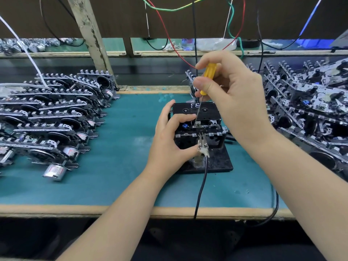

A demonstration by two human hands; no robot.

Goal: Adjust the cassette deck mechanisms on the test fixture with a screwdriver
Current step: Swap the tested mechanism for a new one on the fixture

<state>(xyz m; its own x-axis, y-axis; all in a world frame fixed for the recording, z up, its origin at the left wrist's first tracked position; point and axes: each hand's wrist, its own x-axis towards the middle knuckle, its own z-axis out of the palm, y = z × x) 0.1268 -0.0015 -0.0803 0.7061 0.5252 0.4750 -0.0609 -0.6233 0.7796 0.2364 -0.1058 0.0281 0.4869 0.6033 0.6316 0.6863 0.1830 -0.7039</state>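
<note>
Pinching the light, slim screwdriver [208,76] by its yellow handle, the right hand [231,91] needed gentle torque while the left hand [169,136] gripped the stiff, fiddly cassette deck mechanism [197,125] beneath it.

An electronics assembly workshop: a green-matted worktop [116,178] holds rows of cassette deck mechanisms [49,117] on the left and a heaped pile [308,110] on the right, with coloured wires [169,25] hanging above a black test fixture [216,162].
</note>
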